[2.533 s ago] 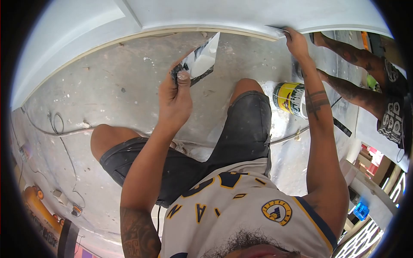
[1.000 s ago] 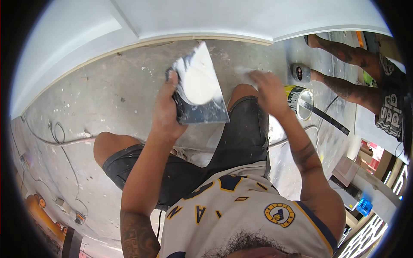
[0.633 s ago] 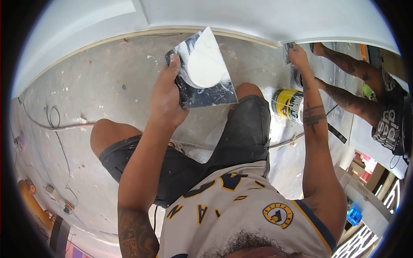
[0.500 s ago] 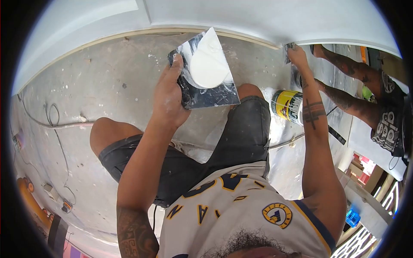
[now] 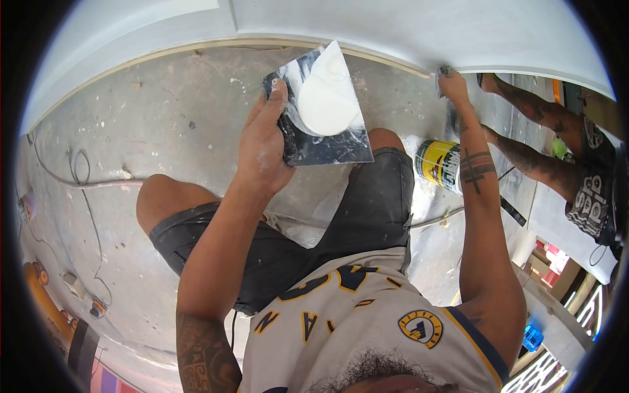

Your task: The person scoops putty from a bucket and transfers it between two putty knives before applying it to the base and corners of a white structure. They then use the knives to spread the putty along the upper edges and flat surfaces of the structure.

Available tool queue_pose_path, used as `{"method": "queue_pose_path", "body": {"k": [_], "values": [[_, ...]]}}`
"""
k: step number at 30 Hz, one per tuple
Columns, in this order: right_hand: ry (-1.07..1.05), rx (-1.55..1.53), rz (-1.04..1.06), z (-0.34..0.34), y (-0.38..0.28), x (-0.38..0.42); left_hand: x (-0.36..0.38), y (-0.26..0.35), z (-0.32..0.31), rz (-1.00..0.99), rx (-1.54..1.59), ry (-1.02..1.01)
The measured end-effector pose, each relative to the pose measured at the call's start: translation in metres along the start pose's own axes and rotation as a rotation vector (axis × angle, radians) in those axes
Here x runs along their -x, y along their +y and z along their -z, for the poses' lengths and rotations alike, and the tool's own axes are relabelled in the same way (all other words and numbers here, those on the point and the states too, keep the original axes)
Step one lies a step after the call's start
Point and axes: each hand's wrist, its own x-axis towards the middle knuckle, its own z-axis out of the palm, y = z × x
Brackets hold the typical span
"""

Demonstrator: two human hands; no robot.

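My left hand [image 5: 265, 141] grips a dark, flat putty board [image 5: 327, 152] by its left edge, thumb on top. A thick round mound of white putty [image 5: 329, 105] sits on the board, with white smears around it. My right hand [image 5: 453, 86] reaches far forward at the base of the white wall [image 5: 393, 33]. Its fingers are closed around a small dark scraper [image 5: 444, 71], mostly hidden by the hand. Below my right forearm stands a yellow and green labelled bucket [image 5: 438, 164], partly covered by the arm.
Another person's legs [image 5: 531, 154] are close on the right, beyond my right arm. Cables and a hose [image 5: 105, 184] run across the stained concrete floor [image 5: 190, 124] on the left. A yellow cylindrical machine [image 5: 49, 304] lies at the lower left. A blue container [image 5: 533, 337] shows at lower right.
The board with its putty has shifted slightly to the right in view, along with my left hand. My right hand stays at the wall's base with the scraper.
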Motion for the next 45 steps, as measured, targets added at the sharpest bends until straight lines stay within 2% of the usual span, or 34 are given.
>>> {"method": "queue_pose_path", "body": {"k": [1,3,6,9,19,21,23,26,28,29,31,33,35,37,39,41,42,43,44,45], "values": [[-0.002,0.000,0.002,0.002,-0.005,0.000,0.000,0.000,0.001,0.007,-0.001,0.009],[-0.167,-0.041,-0.082,0.005,-0.011,-0.003,0.000,0.000,0.002,0.010,0.007,0.003],[-0.269,-0.092,-0.176,0.000,-0.023,-0.014,0.002,0.001,0.004,0.004,0.024,-0.007],[-0.256,-0.208,-0.229,-0.007,-0.040,-0.015,0.006,0.007,0.004,-0.019,0.048,-0.025],[-0.298,-0.073,-0.155,-0.022,-0.072,-0.025,0.017,0.035,0.022,-0.139,0.175,-0.016],[-0.356,0.002,0.058,-0.027,-0.076,-0.028,0.019,0.040,0.021,-0.167,0.174,0.002],[-0.332,-0.019,0.052,-0.026,-0.126,-0.025,0.023,0.055,0.026,-0.193,0.178,0.021],[-0.263,-0.109,0.018,-0.013,-0.182,0.047,0.026,0.066,0.028,-0.263,0.145,0.094],[-0.214,-0.166,-0.004,-0.030,-0.258,0.029,0.025,0.070,0.032,-0.338,0.136,0.053],[-0.189,-0.198,-0.022,-0.022,-0.266,0.036,0.024,0.071,0.036,-0.338,0.141,0.049],[-0.017,-0.140,0.348,-0.072,-0.257,0.012,0.017,0.069,0.044,-0.375,0.107,0.145],[-0.339,0.465,0.777,-0.032,-0.293,0.032,0.016,0.071,0.045,-0.354,0.125,0.120],[-0.422,-0.498,-0.062,-0.024,-0.317,0.065,0.020,0.072,0.043,-0.336,0.136,0.101],[-0.270,-0.341,0.217,0.003,-0.324,0.103,0.024,0.075,0.039,-0.258,0.151,0.131],[-0.048,-0.542,0.432,0.026,-0.318,0.148,0.021,0.072,0.046,-0.219,0.127,0.153],[0.194,-0.668,0.936,0.052,-0.304,0.177,0.017,0.066,0.055,-0.081,0.110,0.131],[0.185,-0.554,1.017,0.072,-0.295,0.194,0.017,0.062,0.052,-0.074,0.105,0.126],[0.172,-0.438,1.092,0.088,-0.287,0.210,0.018,0.058,0.049,0.022,0.087,0.079],[0.175,-0.437,1.081,0.095,-0.281,0.222,0.019,0.053,0.046,0.117,0.070,0.033],[0.130,-0.362,1.160,0.100,-0.276,0.232,0.021,0.048,0.043,0.127,0.063,0.033]]}}
